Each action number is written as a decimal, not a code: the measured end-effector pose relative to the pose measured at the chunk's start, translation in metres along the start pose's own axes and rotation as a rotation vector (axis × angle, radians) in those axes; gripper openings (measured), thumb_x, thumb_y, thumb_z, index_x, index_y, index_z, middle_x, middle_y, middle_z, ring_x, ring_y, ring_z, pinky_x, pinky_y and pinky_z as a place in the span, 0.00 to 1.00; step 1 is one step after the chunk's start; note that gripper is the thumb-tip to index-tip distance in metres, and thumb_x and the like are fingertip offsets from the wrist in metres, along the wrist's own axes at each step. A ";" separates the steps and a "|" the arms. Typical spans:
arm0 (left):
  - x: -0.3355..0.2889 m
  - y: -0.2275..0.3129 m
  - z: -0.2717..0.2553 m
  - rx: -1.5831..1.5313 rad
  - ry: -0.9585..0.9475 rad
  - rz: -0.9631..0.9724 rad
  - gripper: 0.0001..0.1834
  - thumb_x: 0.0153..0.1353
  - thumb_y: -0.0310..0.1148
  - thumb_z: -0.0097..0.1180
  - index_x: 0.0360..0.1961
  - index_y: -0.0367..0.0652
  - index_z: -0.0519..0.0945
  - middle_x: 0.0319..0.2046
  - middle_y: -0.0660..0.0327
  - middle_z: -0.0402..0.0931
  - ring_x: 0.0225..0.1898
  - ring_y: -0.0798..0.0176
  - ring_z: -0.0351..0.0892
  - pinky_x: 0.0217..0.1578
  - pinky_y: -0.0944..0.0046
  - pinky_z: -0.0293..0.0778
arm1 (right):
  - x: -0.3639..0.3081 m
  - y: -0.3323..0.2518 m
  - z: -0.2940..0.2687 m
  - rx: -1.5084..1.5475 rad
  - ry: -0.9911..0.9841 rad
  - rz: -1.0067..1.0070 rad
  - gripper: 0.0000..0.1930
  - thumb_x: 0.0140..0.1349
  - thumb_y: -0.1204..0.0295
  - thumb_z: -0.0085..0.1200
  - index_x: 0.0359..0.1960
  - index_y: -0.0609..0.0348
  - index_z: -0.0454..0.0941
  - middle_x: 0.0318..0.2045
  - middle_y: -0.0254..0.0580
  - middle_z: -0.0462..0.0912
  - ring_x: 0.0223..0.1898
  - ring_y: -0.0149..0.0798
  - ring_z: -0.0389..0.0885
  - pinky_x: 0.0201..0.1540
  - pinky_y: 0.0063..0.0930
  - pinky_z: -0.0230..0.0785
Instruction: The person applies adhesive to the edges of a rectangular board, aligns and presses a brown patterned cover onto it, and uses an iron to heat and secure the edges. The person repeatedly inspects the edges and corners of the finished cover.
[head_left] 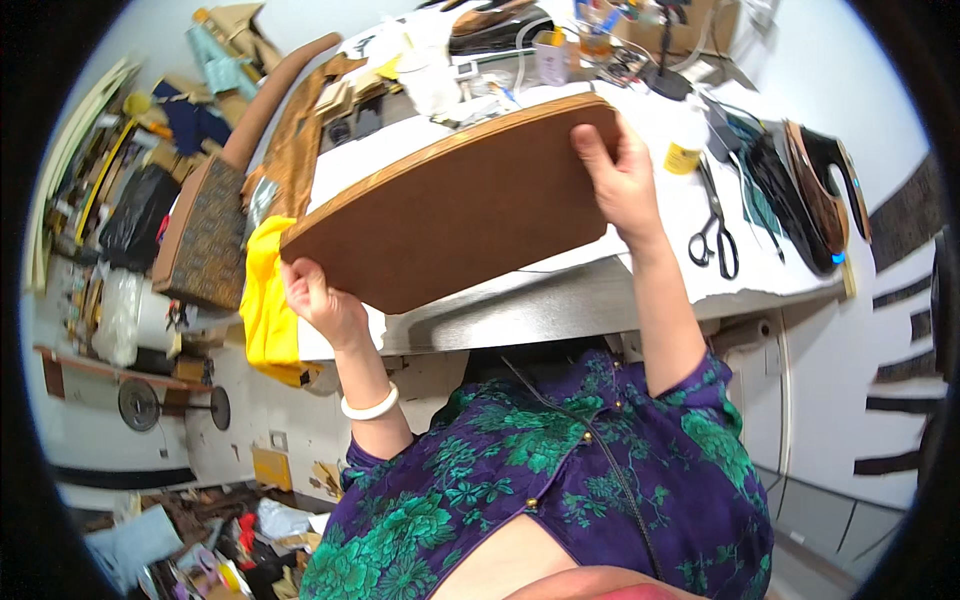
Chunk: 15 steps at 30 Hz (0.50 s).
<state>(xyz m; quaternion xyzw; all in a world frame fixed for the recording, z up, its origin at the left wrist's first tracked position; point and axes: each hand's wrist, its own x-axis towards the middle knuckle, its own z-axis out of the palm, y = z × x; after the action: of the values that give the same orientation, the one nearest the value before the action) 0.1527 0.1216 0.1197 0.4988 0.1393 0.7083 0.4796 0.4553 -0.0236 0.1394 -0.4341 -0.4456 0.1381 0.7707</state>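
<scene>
Between my hands I hold a large brown board (460, 210), tilted up above the table, its broad flat face toward me. It has rounded corners and a lighter, shiny top edge; whether it is wood or leather-covered I cannot tell. My left hand (328, 302) is closed on its lower left corner, fingers curled in front. At the upper right end, my right hand (622, 185) grips it, thumb on the near face and the other fingers hidden behind. Black-handled scissors (714, 235) lie on white paper to the right of my right hand.
A yellow cloth (268, 305) hangs over the table's left edge. A bottle with a yellow label (684, 140), a lamp base (668, 84) and a white cup (551, 56) stand farther back. Dark and brown pieces (815, 195) lie at the right; a brown patterned box (205, 230) is at the left.
</scene>
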 end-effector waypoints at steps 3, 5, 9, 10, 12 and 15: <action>-0.010 -0.018 -0.019 -0.011 -0.103 0.022 0.10 0.70 0.27 0.52 0.51 0.39 0.74 0.50 0.56 0.79 0.51 0.61 0.79 0.57 0.61 0.73 | -0.003 0.017 0.001 0.061 -0.014 -0.062 0.22 0.67 0.61 0.62 0.54 0.65 0.75 0.42 0.35 0.83 0.43 0.27 0.77 0.49 0.23 0.71; -0.012 -0.022 -0.017 0.048 -0.092 0.022 0.13 0.73 0.32 0.48 0.55 0.39 0.73 0.53 0.54 0.78 0.53 0.59 0.79 0.58 0.60 0.72 | -0.006 0.026 0.000 0.048 0.010 -0.073 0.21 0.66 0.59 0.62 0.50 0.65 0.76 0.40 0.36 0.83 0.42 0.27 0.77 0.47 0.24 0.71; -0.014 -0.025 -0.016 0.100 -0.074 -0.018 0.18 0.76 0.39 0.44 0.57 0.39 0.73 0.54 0.52 0.77 0.56 0.57 0.76 0.60 0.57 0.70 | -0.015 0.042 -0.007 -0.002 0.018 -0.073 0.22 0.65 0.56 0.62 0.46 0.64 0.76 0.35 0.35 0.81 0.39 0.27 0.75 0.43 0.24 0.71; -0.010 -0.022 -0.014 0.133 -0.073 -0.033 0.18 0.76 0.40 0.44 0.57 0.39 0.73 0.54 0.52 0.77 0.56 0.57 0.77 0.59 0.57 0.71 | -0.017 0.046 -0.009 -0.001 0.035 -0.066 0.22 0.65 0.56 0.63 0.47 0.63 0.76 0.35 0.35 0.81 0.39 0.27 0.75 0.44 0.24 0.71; -0.002 -0.018 -0.010 0.189 -0.051 -0.053 0.19 0.76 0.42 0.45 0.56 0.38 0.73 0.52 0.53 0.78 0.54 0.57 0.78 0.58 0.57 0.73 | -0.017 0.049 -0.010 -0.005 0.047 -0.059 0.21 0.65 0.57 0.63 0.49 0.62 0.76 0.35 0.35 0.82 0.39 0.28 0.76 0.44 0.25 0.71; 0.010 -0.014 -0.013 0.207 -0.138 -0.063 0.14 0.74 0.42 0.51 0.48 0.41 0.74 0.47 0.58 0.79 0.46 0.63 0.79 0.51 0.62 0.75 | -0.014 0.041 -0.002 -0.062 0.151 -0.184 0.21 0.65 0.58 0.63 0.53 0.57 0.76 0.36 0.36 0.83 0.40 0.29 0.78 0.46 0.25 0.72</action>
<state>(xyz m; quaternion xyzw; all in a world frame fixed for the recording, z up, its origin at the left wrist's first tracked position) 0.1488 0.1405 0.1102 0.5884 0.1941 0.6388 0.4561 0.4566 -0.0089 0.0984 -0.4240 -0.4283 0.0200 0.7977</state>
